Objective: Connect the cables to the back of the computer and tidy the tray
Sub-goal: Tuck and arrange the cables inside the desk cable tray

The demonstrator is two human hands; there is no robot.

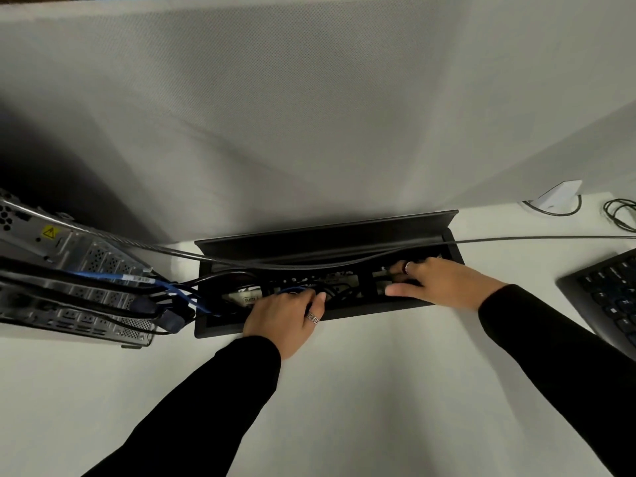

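Note:
A black cable tray (375, 309) is sunk into the white desk, its lid (327, 232) standing open at the back. My left hand (285, 318) reaches into the tray's left half, fingers down among black and blue cables (292, 288); its fingertips are hidden. My right hand (437, 280) is in the right half, fingers dipping into the tray and the thumb stretched along the front rim. The computer (69, 280) lies at the left with its rear panel facing the tray. Black cables and a blue cable (172, 287) run from it into the tray.
A grey partition wall (309, 115) rises right behind the tray. A thin cable (533, 239) stretches from the computer across the tray to the right. A black keyboard (609, 297) lies at the right edge, a white bracket (557, 196) and coiled wires (619, 211) behind it.

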